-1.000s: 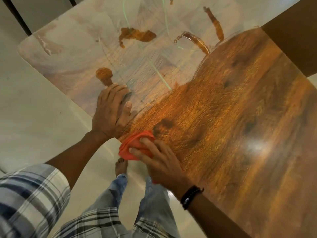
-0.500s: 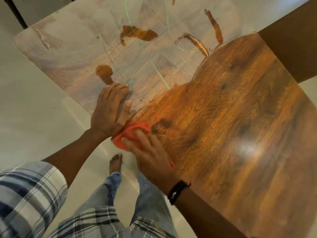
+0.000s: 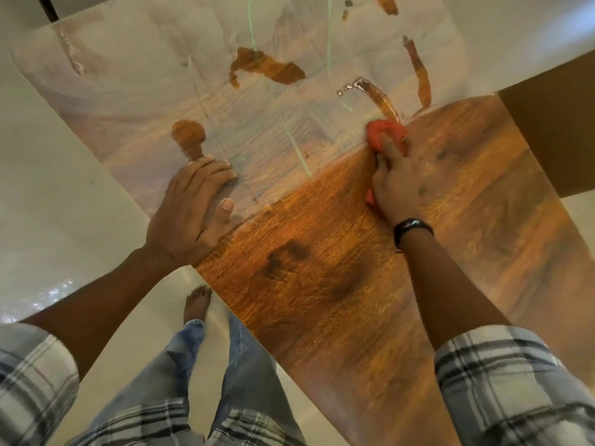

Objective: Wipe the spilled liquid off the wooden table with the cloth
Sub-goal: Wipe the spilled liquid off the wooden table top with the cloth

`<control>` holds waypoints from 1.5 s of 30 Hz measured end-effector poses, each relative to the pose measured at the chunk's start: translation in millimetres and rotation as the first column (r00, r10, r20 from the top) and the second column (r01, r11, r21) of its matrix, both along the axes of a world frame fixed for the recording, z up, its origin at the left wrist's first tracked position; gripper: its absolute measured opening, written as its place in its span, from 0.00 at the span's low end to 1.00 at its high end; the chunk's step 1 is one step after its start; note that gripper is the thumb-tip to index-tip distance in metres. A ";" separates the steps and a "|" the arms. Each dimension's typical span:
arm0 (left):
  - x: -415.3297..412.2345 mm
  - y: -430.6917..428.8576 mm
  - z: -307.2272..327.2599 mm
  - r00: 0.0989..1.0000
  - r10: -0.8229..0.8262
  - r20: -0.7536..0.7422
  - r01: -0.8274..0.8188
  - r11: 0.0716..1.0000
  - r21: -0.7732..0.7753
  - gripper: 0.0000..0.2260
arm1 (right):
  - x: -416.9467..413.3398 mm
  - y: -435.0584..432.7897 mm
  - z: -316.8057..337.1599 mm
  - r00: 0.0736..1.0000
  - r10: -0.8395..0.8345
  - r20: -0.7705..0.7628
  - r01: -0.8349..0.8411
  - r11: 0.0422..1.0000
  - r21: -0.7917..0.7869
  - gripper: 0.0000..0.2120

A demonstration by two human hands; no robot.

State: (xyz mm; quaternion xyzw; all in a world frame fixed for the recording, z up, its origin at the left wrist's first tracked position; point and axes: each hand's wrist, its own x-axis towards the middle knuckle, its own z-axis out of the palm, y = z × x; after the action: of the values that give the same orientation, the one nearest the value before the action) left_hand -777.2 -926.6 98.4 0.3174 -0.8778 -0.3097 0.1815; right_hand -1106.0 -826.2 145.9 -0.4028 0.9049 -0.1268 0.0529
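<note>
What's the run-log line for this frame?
right hand: presses red cloth at curved brown spill streak | left hand: flat on wooden table | other brown puddles: unwiped

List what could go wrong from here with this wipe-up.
1. The left hand rests flat, fingertips at the tail of the round puddle; it may smear it or slip.
2. The right hand presses one small bunched cloth at a streak; with more puddles ahead, it may soak through and just spread liquid.
3. Liquid pushed off the table edge could wet the floor by the bare foot.
</note>
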 end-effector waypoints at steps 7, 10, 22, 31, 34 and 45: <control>-0.9 0.3 5.5 1.000 0.017 -0.004 -0.017 1.000 0.011 0.24 | 235.7 86.0 -9.4 0.739 0.652 0.172 -0.658 0.752 -0.023 0.28; -1.9 0.6 6.3 1.000 0.016 -0.001 -0.016 1.000 0.011 0.23 | 227.1 89.2 -9.7 0.597 0.769 0.229 -0.790 0.613 0.000 0.26; -1.9 3.0 7.8 0.997 -0.014 0.081 0.018 0.998 -0.054 0.26 | -45.5 -9.5 -3.8 1.000 0.025 0.012 -0.025 1.000 -0.019 0.21; -125.2 -39.4 38.0 0.989 0.138 0.057 -0.115 0.946 -0.303 0.21 | 76.0 44.9 -15.5 0.784 0.611 0.109 -0.611 0.790 -0.040 0.23; -190.1 -66.8 34.3 0.994 0.105 0.031 -0.098 0.977 -0.190 0.22 | -5.1 23.1 -13.4 0.893 0.440 0.091 -0.439 0.898 -0.035 0.22; -233.8 -72.7 5.8 0.985 -0.001 0.173 0.044 0.969 -0.243 0.25 | -274.2 -59.2 -9.5 0.963 -0.253 -0.089 0.257 0.966 0.030 0.21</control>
State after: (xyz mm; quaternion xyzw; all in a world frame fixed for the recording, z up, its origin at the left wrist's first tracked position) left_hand -1011.0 -999.3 104.2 0.3080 -0.9253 -0.1718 0.1395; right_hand -1380.2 -885.4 136.5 -0.2867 0.9531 -0.0968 0.0060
